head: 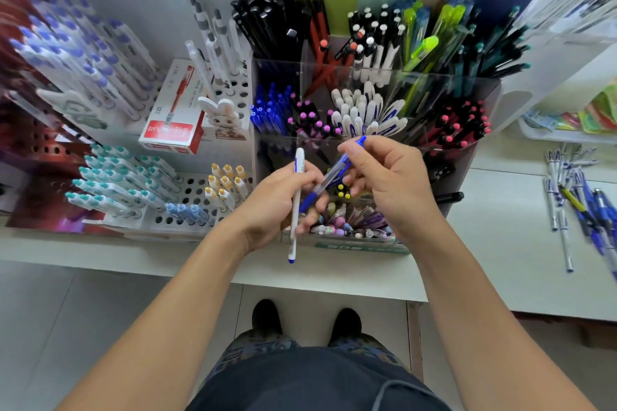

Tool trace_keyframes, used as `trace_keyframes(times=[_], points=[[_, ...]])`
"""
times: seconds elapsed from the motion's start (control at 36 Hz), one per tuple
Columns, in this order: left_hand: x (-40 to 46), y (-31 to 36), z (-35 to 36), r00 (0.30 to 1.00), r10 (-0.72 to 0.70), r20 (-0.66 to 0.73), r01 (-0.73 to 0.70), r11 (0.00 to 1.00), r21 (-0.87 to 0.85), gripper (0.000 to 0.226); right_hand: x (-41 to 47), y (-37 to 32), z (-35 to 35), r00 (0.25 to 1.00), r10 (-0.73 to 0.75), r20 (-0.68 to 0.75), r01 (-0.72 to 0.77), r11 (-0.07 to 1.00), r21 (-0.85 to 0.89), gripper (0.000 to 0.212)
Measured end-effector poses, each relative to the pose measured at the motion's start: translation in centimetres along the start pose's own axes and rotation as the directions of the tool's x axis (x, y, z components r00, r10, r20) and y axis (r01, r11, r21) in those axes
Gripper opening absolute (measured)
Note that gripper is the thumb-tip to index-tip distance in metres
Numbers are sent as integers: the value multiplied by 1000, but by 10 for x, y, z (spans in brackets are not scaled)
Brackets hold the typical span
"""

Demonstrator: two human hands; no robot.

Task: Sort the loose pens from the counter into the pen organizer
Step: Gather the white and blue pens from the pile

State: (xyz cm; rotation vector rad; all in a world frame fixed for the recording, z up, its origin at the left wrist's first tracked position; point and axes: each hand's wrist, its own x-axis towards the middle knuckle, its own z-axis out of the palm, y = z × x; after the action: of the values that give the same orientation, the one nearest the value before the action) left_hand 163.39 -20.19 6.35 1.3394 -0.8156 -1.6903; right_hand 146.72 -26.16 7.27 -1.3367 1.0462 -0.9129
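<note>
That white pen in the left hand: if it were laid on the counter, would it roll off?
The white pen looks slim, round and smooth, so it probably rolls easily. Its clip may stop it. It seems stiff and light: the left hand holds it with fingertips.

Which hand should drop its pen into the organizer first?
Right, probably. The right hand pinches the blue pen just below the organizer's blue-pen slot. The left hand grips the white pen lower, farther from the white-pen slot.
</note>
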Motion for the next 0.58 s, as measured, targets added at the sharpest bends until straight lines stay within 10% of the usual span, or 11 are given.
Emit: trace_keyframes(times=[0.25,0.42,0.58], points=[[-6,15,-22,858,319,-401,-249,944,218,20,-3,-43,-14,910,-299,-288,319,948,22,10],[-10,20,-28,912,208,-354,-294,932,-210,32,21,-46,30,824,-536,-182,449,815,-366,10],[-12,14,-37,908,202,-366,-286,939,-192,28,52,-42,54,885,-465,-5,384,737,-556,11]])
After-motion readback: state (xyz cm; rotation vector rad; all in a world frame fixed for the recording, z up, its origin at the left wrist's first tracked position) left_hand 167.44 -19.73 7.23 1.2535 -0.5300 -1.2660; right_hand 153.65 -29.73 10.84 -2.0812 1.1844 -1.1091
